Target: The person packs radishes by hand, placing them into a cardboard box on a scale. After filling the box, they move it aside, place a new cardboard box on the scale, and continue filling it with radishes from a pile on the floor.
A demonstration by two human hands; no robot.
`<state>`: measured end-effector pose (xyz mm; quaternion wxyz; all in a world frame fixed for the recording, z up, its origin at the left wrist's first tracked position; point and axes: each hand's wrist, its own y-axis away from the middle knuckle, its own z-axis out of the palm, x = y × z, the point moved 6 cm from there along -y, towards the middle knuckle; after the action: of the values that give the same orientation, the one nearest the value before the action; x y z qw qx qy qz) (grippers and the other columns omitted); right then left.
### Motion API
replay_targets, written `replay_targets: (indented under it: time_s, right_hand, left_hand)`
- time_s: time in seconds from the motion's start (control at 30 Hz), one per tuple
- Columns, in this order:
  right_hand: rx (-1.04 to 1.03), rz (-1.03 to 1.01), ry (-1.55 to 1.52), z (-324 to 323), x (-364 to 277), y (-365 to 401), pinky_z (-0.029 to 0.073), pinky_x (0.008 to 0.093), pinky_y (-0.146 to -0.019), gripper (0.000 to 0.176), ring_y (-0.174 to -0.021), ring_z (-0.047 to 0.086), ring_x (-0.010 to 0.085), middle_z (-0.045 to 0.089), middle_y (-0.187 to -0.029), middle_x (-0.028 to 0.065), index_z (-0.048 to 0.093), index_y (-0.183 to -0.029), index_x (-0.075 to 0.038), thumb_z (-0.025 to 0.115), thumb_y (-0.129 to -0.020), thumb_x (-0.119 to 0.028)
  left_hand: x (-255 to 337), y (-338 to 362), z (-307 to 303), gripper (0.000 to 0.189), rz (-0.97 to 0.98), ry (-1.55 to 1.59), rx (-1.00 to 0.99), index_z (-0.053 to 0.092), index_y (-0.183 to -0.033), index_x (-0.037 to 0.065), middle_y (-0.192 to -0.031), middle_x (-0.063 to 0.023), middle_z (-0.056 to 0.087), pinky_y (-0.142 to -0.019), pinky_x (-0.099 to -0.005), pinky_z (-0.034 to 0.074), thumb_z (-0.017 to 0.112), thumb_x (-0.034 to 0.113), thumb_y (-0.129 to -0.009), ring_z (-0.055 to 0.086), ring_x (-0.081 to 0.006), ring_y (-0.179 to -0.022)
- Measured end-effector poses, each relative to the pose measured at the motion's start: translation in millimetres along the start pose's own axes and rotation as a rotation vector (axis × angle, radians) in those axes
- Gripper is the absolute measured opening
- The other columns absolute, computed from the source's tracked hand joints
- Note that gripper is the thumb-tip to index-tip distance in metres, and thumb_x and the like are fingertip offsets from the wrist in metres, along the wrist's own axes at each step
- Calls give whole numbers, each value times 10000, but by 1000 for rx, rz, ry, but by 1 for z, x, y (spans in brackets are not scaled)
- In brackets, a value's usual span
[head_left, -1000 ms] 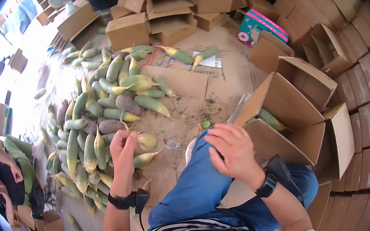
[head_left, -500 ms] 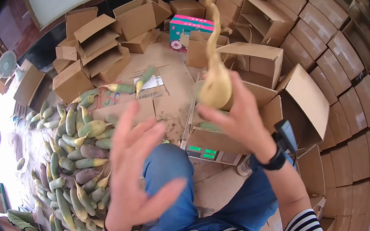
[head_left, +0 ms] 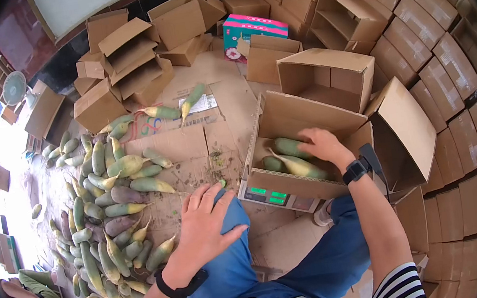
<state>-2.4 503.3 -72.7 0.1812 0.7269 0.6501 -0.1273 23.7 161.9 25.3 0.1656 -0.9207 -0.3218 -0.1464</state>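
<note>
A cardboard box [head_left: 311, 107] stands in front of me on a scale [head_left: 271, 195] with lit green displays. Inside it lie several green radishes, one of them with a pale yellow body [head_left: 301, 166]. My right hand [head_left: 326, 149] reaches into the box, its fingers curled over the right end of a green radish [head_left: 290, 147]; the fingertips are partly hidden. Spread on my left knee, palm down, my left hand [head_left: 203, 228] holds nothing. Left of it, a large heap of green radishes [head_left: 109, 257] covers the floor.
Open cardboard boxes [head_left: 328, 78] stand behind and right of the scale. Stacked cartons [head_left: 444, 124] fill the right side. More loose boxes [head_left: 129, 58] and a teal-pink carton [head_left: 254, 31] are at the back. Another person's arm [head_left: 27, 297] shows at lower left.
My right hand has come down into the box with the long-rooted radish it held up. My left hand has dropped from the air onto my knee.
</note>
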Motion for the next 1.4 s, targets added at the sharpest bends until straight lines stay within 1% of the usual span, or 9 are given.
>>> replay_targets:
  time_s: [0.4,0.5,0.57,0.63,0.7,0.93,1.07,1.23,1.4]
  right_hand:
    - [271,-365,-394,-90,-207,58,450,352,-962,449,-1164,548,230,548,-1297,122,531,-1294,-30,595,-851,-2]
    - [710,-556,-554,-112,-246,79,397,382,-1026,503,-1236,498,272,488,-1375,143,506,-1326,-36,581,-832,-93]
    - [518,-685,-274,-80,-279,76,363,424,-1057,524,-1226,498,329,492,-1361,157,510,-1326,-54,606,-834,-206]
    - [-148,-799,7,-2,-306,83,338,470,-1069,529,-1199,502,368,526,-1314,148,541,-1295,-73,629,-812,-269]
    - [39,-851,100,29,-318,95,339,500,-1053,484,-1172,518,351,575,-1252,118,616,-1203,-92,668,-767,-297]
    - [268,-846,-11,46,-310,96,356,480,-1032,340,-1163,537,300,623,-1189,85,685,-1046,-104,612,-742,-239]
    - [259,-855,-6,50,-315,94,357,482,-1030,336,-1156,543,303,627,-1184,87,685,-1046,-103,595,-756,-247]
    - [292,-856,-5,52,-308,95,355,479,-1032,336,-1151,550,304,630,-1188,96,683,-1052,-99,533,-786,-240]
    - [293,-861,4,56,-305,95,350,483,-1034,346,-1164,544,305,629,-1197,95,677,-1068,-106,513,-788,-228]
  left_hand:
    - [-8,20,-25,784,-57,465,224,418,-1392,39,-1456,-221,356,-1089,-486,304,741,356,-752,363,-389,-1331]
    - [-43,48,-66,772,-208,191,527,380,-1408,27,-1461,-235,344,-1071,-497,318,715,340,-788,336,-418,-1330]
    - [-95,75,-58,751,-357,64,635,371,-1399,-9,-1445,-252,351,-1069,-485,319,682,365,-827,331,-417,-1333]
    - [-149,115,9,755,-493,-30,324,359,-1383,-47,-1411,-291,380,-1027,-476,367,667,377,-839,399,-434,-1280]
    - [-154,167,83,667,-995,521,-563,566,-1194,-47,-1186,-307,582,-926,-461,449,519,552,-903,570,-435,-1089]
    - [-118,216,123,505,-736,1095,-674,596,-1240,33,-1133,-139,666,-907,-356,478,418,445,-1006,630,-266,-988]
    - [-217,245,76,432,-903,391,-291,673,-992,-8,-975,-235,654,-850,-450,503,576,393,-861,631,-376,-951]
    - [-337,390,41,525,-1363,-585,129,561,-1180,36,-1336,-170,499,-949,-461,450,715,212,-710,465,-315,-1262]
    - [-368,503,41,763,-1815,35,173,414,-1270,17,-1324,-220,490,-993,-454,444,818,293,-684,460,-397,-1255]
